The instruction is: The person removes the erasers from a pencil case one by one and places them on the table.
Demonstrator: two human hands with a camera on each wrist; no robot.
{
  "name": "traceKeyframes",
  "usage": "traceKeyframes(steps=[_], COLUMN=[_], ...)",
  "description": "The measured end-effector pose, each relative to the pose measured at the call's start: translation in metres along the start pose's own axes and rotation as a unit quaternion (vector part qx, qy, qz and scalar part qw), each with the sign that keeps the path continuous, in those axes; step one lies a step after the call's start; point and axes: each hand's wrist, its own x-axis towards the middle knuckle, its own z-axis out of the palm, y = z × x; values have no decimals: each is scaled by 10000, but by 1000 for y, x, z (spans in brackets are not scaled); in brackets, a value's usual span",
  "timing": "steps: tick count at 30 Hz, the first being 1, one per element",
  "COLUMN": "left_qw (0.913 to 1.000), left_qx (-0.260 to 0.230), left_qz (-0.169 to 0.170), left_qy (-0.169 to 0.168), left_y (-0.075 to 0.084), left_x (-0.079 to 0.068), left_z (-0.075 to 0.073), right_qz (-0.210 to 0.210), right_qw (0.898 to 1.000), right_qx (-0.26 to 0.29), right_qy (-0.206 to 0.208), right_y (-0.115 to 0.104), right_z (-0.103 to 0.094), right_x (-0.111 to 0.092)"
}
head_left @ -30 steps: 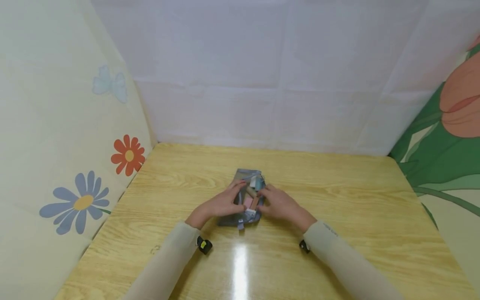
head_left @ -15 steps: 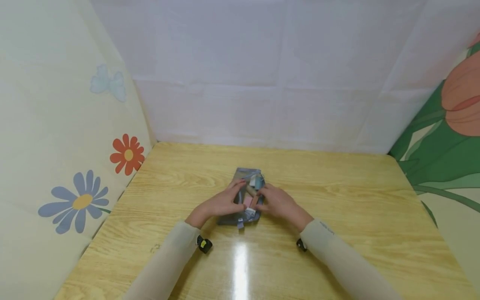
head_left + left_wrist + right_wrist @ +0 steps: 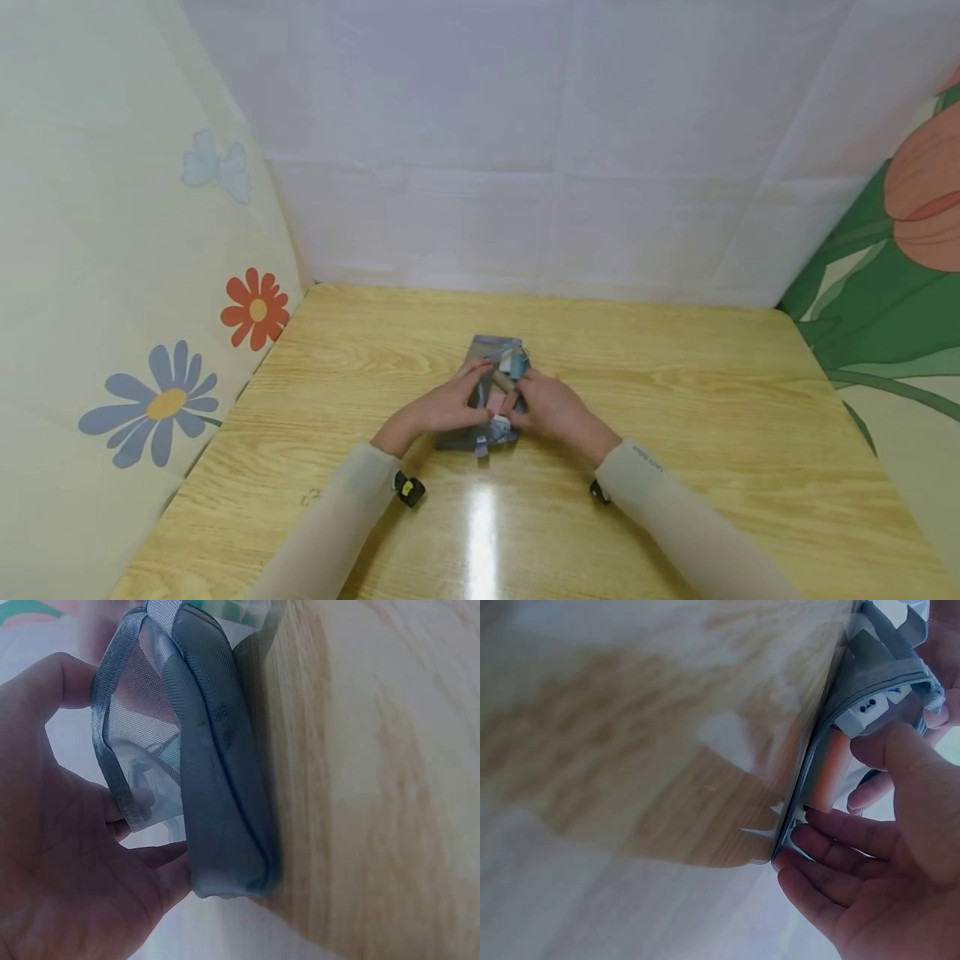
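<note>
A blue-grey zip pouch with a mesh top lies on the table, its side unzipped. My left hand grips its raised mesh flap, thumb at one end of the edge and fingers at the other. My right hand reaches in at the right side of the pouch. Its thumb and fingers hold an orange-brown block at both ends. Around that block are a pink block, an olive cylinder, a teal item and a white piece with dark dots.
The pouch rests mid-table on a wood-grain table top. A white sheet hangs behind the far edge. Flower-printed cloths flank both sides. A glossy light reflection shows at the front.
My right hand has shifted slightly left and closed in on the orange-brown block at the pouch's opening. The left hand and the pouch have stayed almost still.
</note>
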Motion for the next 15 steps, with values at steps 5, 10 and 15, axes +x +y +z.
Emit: traceKeyframes(steps=[5, 10, 15], left_qw=[10000, 10000, 10000], left_qx=[-44, -28, -1], left_qz=[12, 4, -49], left_qy=[1, -5, -7], left_y=[0, -1, -1], left_x=[0, 1, 0], left_z=[1, 2, 1], right_qz=[112, 65, -86], right_qw=[9999, 9999, 9999], right_qx=[3, -69, 9], right_qy=[-58, -74, -125], right_y=[-1, 1, 1], right_z=[0, -2, -5], right_x=[0, 0, 0])
